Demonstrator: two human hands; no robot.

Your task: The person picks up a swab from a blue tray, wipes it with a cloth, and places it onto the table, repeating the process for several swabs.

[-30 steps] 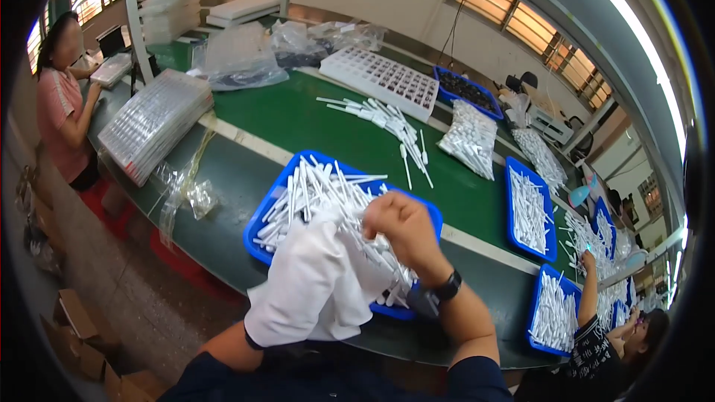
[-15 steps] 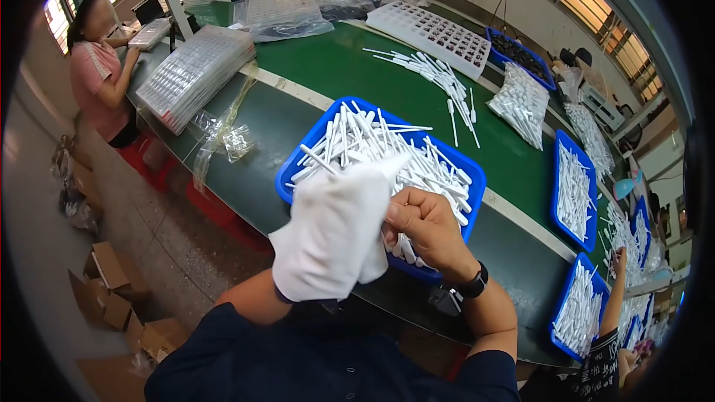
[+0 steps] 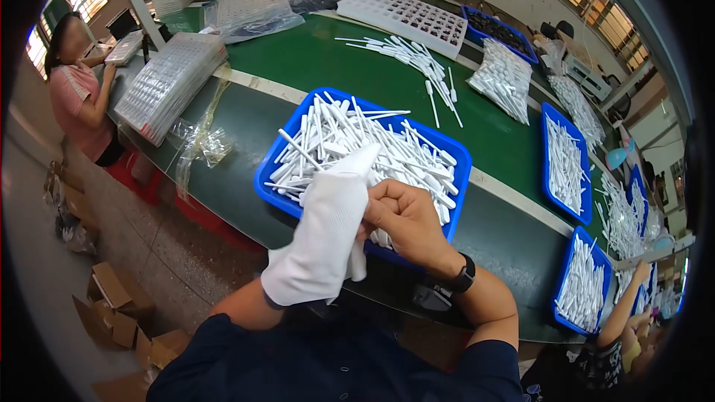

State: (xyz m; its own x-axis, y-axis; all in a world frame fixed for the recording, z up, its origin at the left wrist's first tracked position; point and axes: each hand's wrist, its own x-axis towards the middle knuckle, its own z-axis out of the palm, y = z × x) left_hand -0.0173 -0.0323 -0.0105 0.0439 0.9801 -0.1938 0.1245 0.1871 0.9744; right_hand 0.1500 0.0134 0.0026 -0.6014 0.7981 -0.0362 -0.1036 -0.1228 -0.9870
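Note:
A white fabric glove (image 3: 335, 205) covers my left hand (image 3: 313, 253), its dark-edged cuff round my wrist. The glove's finger end is loose and pointed, and my left fingers are hidden inside it. With bent thumb and fingers, my right hand (image 3: 413, 222) pinches the glove's right side; a watch is on that wrist. Just beyond and partly under both hands stands a blue plastic tray (image 3: 261, 177) heaped with white plastic droppers (image 3: 320, 134).
Loose droppers (image 3: 417, 59) lie on the green tabletop, near a white holed tray (image 3: 402, 18) and a filled bag (image 3: 503, 80). More blue trays (image 3: 547, 179) stand right, beside a co-worker's arm (image 3: 620, 305). Stacked clear trays (image 3: 171, 83) and a seated person (image 3: 78, 104) are left.
The glove has gone from broad and slack to narrower and closer round my left hand. My right hand keeps its pinch. The whole view has shifted slightly.

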